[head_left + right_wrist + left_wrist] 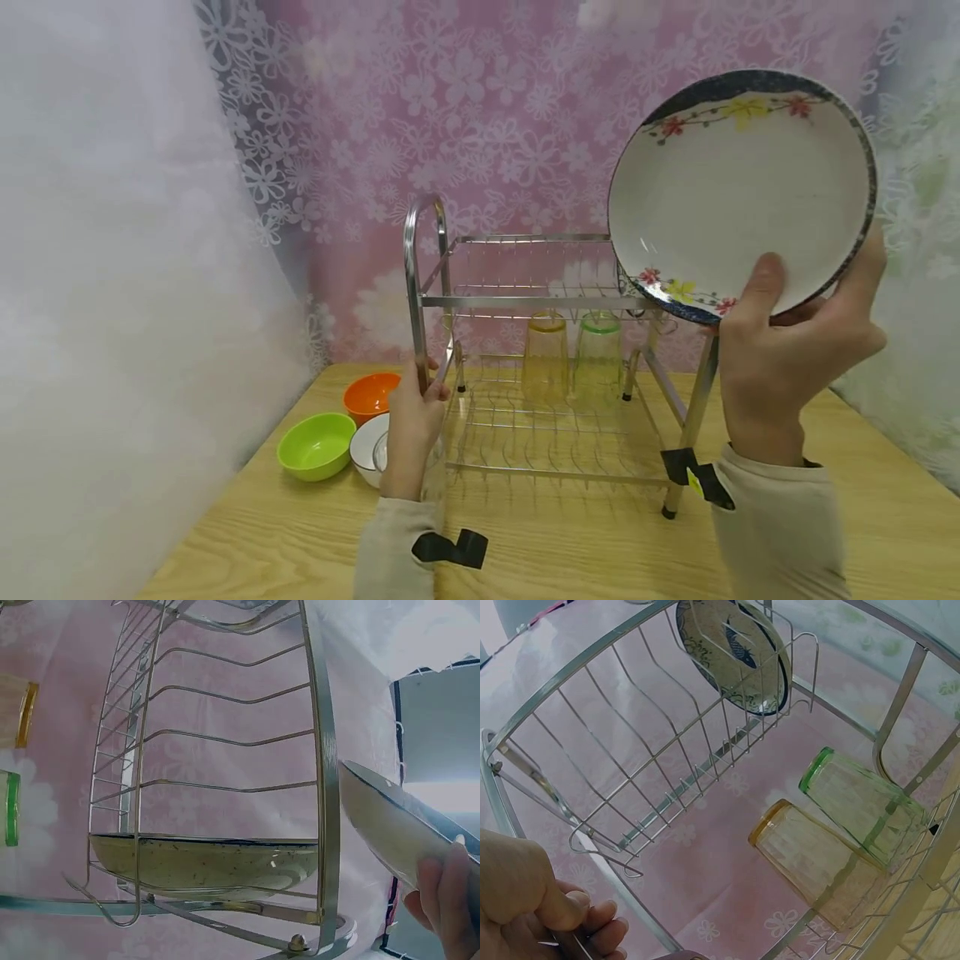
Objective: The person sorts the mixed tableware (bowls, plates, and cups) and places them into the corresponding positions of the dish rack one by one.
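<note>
My right hand (802,358) holds a white plate (735,192) up above the right end of a metal dish rack (525,302). The thumb presses on its face, with the fingers behind. This plate has a dark blue rim and red and yellow flowers. With its fingers curled round the rack's left upright, my left hand (412,417) grips the frame. A patterned plate with a fish (739,649) stands on edge in the upper tier, at the right end. On the lower tier, a yellow glass (545,358) and a green glass (598,358) stand upside down.
Left of the rack on the wooden table (247,542) are an orange bowl (371,396), a green bowl (317,447) and a white bowl (366,454). Some clear glassware is partly hidden behind my left wrist. A pink flowered curtain (360,125) hangs behind the rack.
</note>
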A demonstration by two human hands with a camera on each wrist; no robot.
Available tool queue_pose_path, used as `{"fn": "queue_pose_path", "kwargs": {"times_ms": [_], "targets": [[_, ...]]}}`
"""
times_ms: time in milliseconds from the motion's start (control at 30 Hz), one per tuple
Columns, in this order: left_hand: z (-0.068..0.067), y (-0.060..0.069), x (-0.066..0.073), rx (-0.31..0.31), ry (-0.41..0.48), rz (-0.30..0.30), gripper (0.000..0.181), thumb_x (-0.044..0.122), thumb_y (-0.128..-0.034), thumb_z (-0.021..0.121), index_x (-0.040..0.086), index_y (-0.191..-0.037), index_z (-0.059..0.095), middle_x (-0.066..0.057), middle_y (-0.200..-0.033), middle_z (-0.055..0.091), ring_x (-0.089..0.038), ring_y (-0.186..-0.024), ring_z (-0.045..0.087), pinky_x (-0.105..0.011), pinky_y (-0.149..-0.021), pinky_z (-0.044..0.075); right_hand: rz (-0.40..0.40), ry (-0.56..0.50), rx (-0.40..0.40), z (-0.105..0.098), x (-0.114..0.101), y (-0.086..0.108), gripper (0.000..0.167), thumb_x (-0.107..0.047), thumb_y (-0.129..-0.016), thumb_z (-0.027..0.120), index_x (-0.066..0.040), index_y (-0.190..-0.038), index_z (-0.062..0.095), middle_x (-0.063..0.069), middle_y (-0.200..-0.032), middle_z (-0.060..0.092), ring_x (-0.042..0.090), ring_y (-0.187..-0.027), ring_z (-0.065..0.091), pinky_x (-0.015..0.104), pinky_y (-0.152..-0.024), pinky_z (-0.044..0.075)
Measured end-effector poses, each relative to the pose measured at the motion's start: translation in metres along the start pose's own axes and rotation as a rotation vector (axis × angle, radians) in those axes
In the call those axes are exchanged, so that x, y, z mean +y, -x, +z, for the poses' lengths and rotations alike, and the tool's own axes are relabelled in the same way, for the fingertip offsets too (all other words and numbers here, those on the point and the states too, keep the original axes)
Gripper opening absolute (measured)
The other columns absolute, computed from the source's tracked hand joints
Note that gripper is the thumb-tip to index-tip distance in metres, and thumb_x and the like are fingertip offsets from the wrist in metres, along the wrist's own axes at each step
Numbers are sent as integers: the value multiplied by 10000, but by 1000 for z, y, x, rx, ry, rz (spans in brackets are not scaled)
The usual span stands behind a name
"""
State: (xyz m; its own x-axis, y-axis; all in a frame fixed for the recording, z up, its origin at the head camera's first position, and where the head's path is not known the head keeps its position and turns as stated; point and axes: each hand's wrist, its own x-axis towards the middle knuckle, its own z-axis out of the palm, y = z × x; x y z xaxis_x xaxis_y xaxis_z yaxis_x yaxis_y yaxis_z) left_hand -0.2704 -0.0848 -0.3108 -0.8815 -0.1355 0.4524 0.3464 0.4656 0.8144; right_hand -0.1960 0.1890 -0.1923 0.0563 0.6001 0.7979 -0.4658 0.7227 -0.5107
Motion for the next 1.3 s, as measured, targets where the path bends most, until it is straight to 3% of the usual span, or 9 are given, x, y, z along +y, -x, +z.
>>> {"fn": "queue_pose_path", "kwargs": {"times_ms": [100, 167, 233, 333, 433, 667, 800, 1033, 1300], "targets": [[2, 1, -1, -11, 7, 1, 187, -64, -942, 523, 47, -1090, 498, -144, -814, 655, -269, -735, 610, -320, -587, 461, -64, -16, 3, 9, -6, 0, 421, -273, -905, 590, -233, -1323, 564, 147, -937, 724, 21, -671, 666, 45, -644, 427], [3, 1, -1, -13, 5, 6, 189, -66, -942, 521, 44, -1094, 496, -143, -808, 656, -268, -730, 603, -325, -588, 461, -124, -52, 0, 17, -11, -2, 382, -259, -908, 602, -213, -1287, 597, 101, -1010, 720, 189, -774, 709, 164, -710, 513], [3, 0, 0, -11, 0, 8, 189, -65, -943, 520, 43, -1097, 496, -138, -802, 656, -271, -723, 597, -330, -588, 457, -198, -53, -21, 26, -16, -4, 341, -243, -922, 595, -162, -1253, 621, 82, -1070, 710, 358, -757, 694, 323, -705, 561], [2, -1, 0, -12, -9, 6, 194, -63, -945, 517, 51, -1099, 489, -133, -797, 654, -266, -699, 572, -322, -570, 441, -287, -28, -102, 37, -21, -8, 341, -219, -955, 546, -108, -1275, 584, 94, -1111, 698, 391, -663, 640, 504, -611, 513], [1, -1, 1, -20, -13, -11, 191, -54, -948, 514, 61, -1097, 487, -129, -796, 649, -251, -673, 539, -304, -560, 419, -343, -9, -207, 45, -23, -11, 359, -190, -978, 496, -108, -1326, 529, 180, -1113, 682, 414, -633, 610, 526, -551, 442], [-1, -2, 2, -40, 0, -24, 199, -50, -949, 518, 63, -1110, 490, -117, -797, 637, -229, -663, 526, -290, -562, 414, -398, 61, -394, 64, -19, -21, 416, -73, -943, 515, -128, -1355, 501, 275, -1075, 662, 523, -769, 630, 641, -698, 477], [-4, -2, 3, -41, 10, -32, 201, -51, -951, 517, 61, -1115, 491, -123, -813, 635, -236, -698, 546, -292, -580, 426, -439, 146, -488, 77, -17, -27, 480, -14, -893, 526, -106, -1362, 486, 332, -890, 655, 500, -630, 594, 621, -638, 478], [-5, -3, 2, -41, -1, -57, 207, -51, -948, 523, 61, -1120, 502, -103, -805, 627, -230, -709, 545, -298, -611, 447, -412, 351, -726, 94, -16, -33, 621, 70, -786, 477, -39, -1391, 395, 306, -712, 602, 376, -492, 501, 457, -452, 399], [-3, -3, 1, -38, 9, -51, 206, -52, -944, 531, 67, -1109, 497, -111, -804, 627, -227, -702, 559, -295, -586, 445, -350, 522, -836, 100, -12, -29, 612, 17, -792, 552, -17, -1383, 393, 314, -775, 580, 443, -688, 553, 529, -586, 451]]}}
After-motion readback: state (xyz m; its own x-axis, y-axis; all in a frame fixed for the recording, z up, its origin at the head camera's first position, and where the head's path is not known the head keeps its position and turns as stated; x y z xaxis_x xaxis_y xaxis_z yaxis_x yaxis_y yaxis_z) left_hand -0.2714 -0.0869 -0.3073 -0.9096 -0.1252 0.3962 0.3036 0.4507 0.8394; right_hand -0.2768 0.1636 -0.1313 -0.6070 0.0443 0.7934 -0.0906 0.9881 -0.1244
